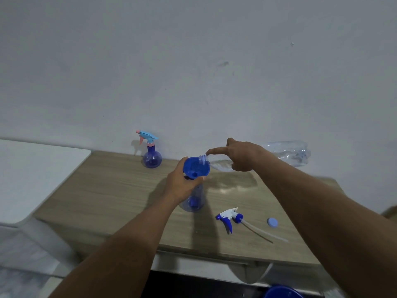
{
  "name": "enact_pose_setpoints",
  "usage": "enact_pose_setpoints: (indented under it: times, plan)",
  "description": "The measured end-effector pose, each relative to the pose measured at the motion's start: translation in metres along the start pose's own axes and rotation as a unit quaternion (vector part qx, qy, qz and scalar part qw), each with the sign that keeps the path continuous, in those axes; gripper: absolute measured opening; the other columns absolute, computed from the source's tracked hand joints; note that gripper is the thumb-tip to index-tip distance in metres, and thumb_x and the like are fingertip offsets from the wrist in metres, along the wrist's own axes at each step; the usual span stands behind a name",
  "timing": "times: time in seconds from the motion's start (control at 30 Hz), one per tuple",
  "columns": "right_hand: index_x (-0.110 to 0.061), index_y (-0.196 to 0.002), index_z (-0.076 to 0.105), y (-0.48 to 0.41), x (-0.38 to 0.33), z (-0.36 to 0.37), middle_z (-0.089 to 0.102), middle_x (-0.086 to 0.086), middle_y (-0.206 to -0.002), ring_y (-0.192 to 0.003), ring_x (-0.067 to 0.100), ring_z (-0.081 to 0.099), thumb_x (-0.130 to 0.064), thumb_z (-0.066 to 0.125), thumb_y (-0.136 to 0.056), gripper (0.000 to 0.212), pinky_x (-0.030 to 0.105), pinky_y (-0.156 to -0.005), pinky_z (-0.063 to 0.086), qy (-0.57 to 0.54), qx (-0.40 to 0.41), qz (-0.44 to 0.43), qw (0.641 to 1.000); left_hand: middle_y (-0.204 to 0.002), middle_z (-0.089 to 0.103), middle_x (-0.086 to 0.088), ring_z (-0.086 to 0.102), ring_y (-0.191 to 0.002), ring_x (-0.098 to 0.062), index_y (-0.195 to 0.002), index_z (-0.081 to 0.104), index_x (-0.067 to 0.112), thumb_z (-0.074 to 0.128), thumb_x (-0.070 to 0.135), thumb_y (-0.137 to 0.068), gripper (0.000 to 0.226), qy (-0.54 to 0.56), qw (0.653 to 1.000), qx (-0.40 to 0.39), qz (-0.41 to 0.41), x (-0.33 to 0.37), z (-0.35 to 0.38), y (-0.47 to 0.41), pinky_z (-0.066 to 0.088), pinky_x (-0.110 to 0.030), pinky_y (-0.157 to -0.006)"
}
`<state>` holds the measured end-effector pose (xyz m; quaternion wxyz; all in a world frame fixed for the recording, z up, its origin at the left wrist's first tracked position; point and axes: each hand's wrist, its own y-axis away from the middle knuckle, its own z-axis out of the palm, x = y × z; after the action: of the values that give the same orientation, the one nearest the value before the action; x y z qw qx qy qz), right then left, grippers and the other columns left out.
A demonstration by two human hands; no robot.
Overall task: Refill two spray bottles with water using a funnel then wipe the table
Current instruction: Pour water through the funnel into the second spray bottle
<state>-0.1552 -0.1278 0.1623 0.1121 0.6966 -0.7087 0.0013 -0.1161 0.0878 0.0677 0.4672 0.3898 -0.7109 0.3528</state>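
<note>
A blue funnel (196, 168) sits in the neck of an open clear-blue spray bottle (194, 201) on the wooden table (111, 190). My left hand (182, 186) grips the funnel's stem and the bottle neck. My right hand (240, 154) holds a clear plastic water bottle (287, 152) tipped sideways, its mouth over the funnel, the forefinger stretched along its neck. The removed white-and-blue trigger head (231, 217) with its long tube lies on the table to the right. A second spray bottle (151, 155) with a light-blue and pink trigger stands by the wall.
A light-blue bottle cap (272, 222) lies near the trigger head. A wet patch (232, 181) darkens the table under the water bottle. A white surface (32, 168) adjoins the table at left. A blue round object (283, 292) shows at the bottom edge.
</note>
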Motion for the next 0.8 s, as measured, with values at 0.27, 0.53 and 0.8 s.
enact_pose_setpoints:
  times: [0.27, 0.53, 0.8]
  plan:
    - [-0.064, -0.146, 0.018, 0.0014, 0.003, 0.0003, 0.038, 0.001, -0.107, -0.063, 0.015, 0.048, -0.012, 0.062, -0.09, 0.088, 0.024, -0.049, 0.031, 0.037, 0.009, -0.002, 0.999, -0.101, 0.063, 0.026, 0.061, -0.092, 0.005, -0.106, 0.05, 0.05, 0.084, 0.032, -0.072, 0.052, -0.011, 1.0, 0.002, -0.01, 0.004, -0.0015, 0.0016, 0.045, -0.007, -0.065]
    - [-0.061, -0.148, 0.022, 0.006, 0.0034, -0.0027, 0.044, 0.005, -0.117, -0.066, 0.019, 0.052, -0.009, 0.06, -0.09, 0.086, 0.024, -0.05, 0.029, 0.042, 0.018, 0.001, 0.999, -0.098, 0.066, 0.023, 0.061, -0.087, 0.011, -0.106, 0.053, 0.048, 0.084, 0.032, -0.07, 0.05, -0.016, 1.0, 0.003, -0.002, 0.002, -0.0016, 0.0015, 0.049, -0.014, -0.071]
    - [-0.059, -0.151, 0.02, 0.0076, 0.0051, 0.0001, 0.047, 0.007, -0.121, -0.073, 0.02, 0.05, -0.011, 0.062, -0.09, 0.088, 0.029, -0.061, 0.034, 0.091, 0.051, -0.007, 0.995, -0.101, 0.066, 0.022, 0.061, -0.089, 0.011, -0.114, 0.053, 0.041, 0.084, 0.033, -0.071, 0.053, -0.007, 1.0, 0.002, -0.002, 0.0023, -0.0013, 0.0013, 0.048, -0.013, -0.071]
